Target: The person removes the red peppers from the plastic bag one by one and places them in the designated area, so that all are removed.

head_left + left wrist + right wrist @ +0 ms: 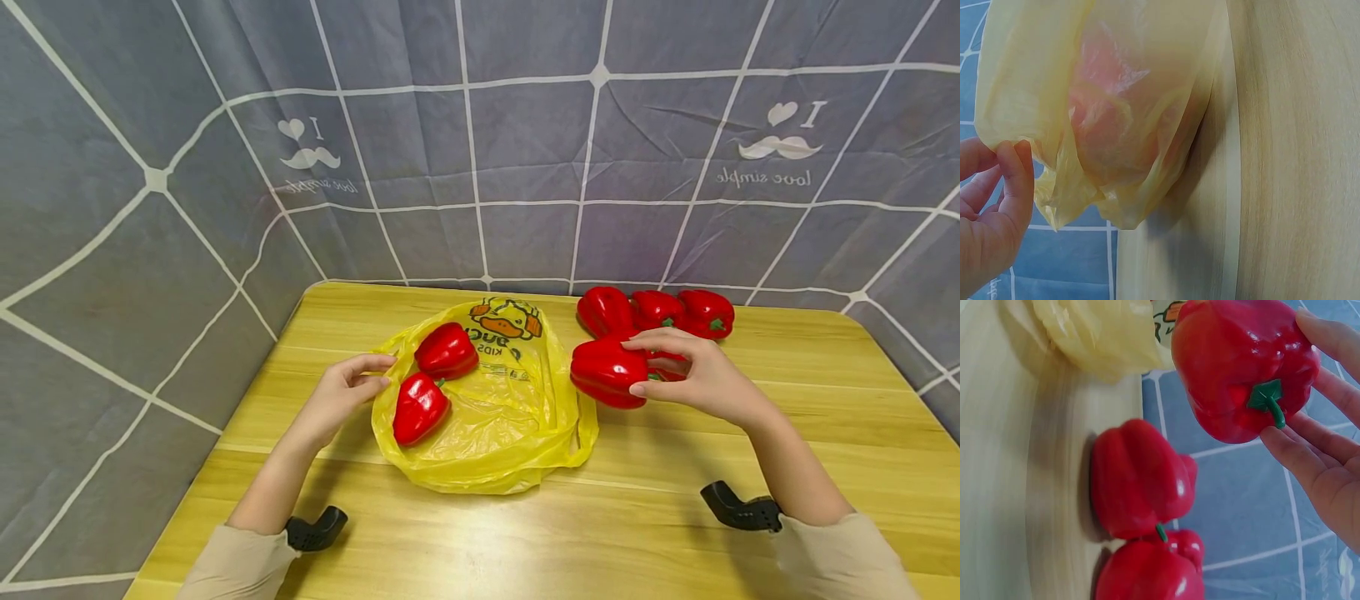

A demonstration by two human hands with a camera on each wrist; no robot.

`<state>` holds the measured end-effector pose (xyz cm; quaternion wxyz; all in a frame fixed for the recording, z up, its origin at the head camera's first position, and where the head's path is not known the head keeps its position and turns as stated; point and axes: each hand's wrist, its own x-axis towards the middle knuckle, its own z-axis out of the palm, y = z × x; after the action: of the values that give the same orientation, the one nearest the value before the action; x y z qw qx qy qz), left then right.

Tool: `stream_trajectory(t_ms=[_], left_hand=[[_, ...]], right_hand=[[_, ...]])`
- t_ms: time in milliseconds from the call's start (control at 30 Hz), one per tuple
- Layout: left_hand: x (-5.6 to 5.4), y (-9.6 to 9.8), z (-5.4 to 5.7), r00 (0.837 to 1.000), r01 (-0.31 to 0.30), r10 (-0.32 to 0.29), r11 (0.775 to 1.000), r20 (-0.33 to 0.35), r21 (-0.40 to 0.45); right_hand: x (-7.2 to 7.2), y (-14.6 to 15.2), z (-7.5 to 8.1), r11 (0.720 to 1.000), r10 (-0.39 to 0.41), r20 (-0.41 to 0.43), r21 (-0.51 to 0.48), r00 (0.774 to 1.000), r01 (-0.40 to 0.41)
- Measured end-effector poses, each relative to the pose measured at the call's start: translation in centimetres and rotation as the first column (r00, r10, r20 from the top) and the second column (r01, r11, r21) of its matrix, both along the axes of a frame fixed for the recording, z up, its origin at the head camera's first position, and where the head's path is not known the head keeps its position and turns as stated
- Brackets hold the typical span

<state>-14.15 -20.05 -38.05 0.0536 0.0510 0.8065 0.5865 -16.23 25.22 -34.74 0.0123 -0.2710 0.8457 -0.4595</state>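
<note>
Left hand (345,392) pinches the left edge of the yellow bag (487,425), inside which two red peppers (420,410) lie at left; right hand (701,371) grasps a third pepper (603,371) by its stem end, held up at the bag's right edge, with loose peppers (707,314) grouped far right. Risk, as judged: the glossy pepper could slip from that fingertip grasp, or catch the thin rim and fold it inward — likelier should the left pinch slacken.

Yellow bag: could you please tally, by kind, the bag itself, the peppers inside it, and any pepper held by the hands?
Yellow bag: 1
Red peppers inside the bag: 2
Held red pepper, in the right hand: 1
Total: 4
</note>
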Motion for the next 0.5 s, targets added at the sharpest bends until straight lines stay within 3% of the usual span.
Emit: stream_trajectory(t_ms=[233, 500], left_hand=[[0.0, 0.0, 0.2, 1.000, -0.006, 0.006, 1.000, 0.007, 0.002], [0.1, 0.0, 0.3, 1.000, -0.011, 0.011, 1.000, 0.012, 0.001]], right_hand=[[0.3, 1.5, 0.7, 0.994, -0.073, -0.014, 0.085, 0.997, 0.074], [0.7, 3.3, 1.2, 0.984, -0.149, 0.012, 0.099, 0.989, 0.148]])
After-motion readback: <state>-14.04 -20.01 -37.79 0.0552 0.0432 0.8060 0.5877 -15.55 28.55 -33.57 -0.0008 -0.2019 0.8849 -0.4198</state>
